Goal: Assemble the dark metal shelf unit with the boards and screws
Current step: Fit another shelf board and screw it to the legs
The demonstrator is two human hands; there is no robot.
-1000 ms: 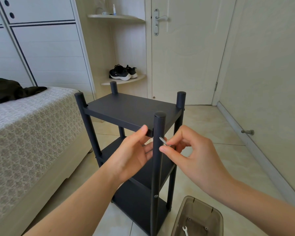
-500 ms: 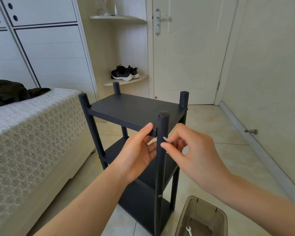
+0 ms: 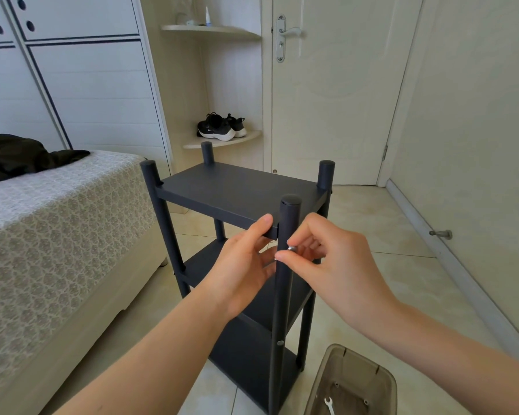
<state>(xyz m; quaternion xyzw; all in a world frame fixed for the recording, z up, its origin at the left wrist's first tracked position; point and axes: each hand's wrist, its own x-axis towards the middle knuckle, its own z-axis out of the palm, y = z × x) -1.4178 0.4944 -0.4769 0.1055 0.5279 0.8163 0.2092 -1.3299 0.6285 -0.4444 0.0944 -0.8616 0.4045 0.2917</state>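
The dark metal shelf unit (image 3: 240, 193) stands upright on the tiled floor, with three boards between four round posts. My left hand (image 3: 246, 265) grips the near corner of the top board, thumb on top and fingers underneath. My right hand (image 3: 330, 265) pinches a silver screw (image 3: 292, 248) against the near front post (image 3: 286, 280), just below the top board. Lower on that post, another screw head (image 3: 280, 342) shows at the level of a lower board.
A clear plastic bin (image 3: 321, 381) holding a small wrench (image 3: 329, 405) sits on the floor at bottom right. A bed (image 3: 57, 229) stands close on the left. A closed door (image 3: 327, 100), a corner shelf with shoes (image 3: 222, 128) and a door stop (image 3: 441, 234) lie beyond.
My right hand has turned the screw from a slanted hold to point its head toward me at the post. The view moved slightly closer; my left hand kept its grip on the board.
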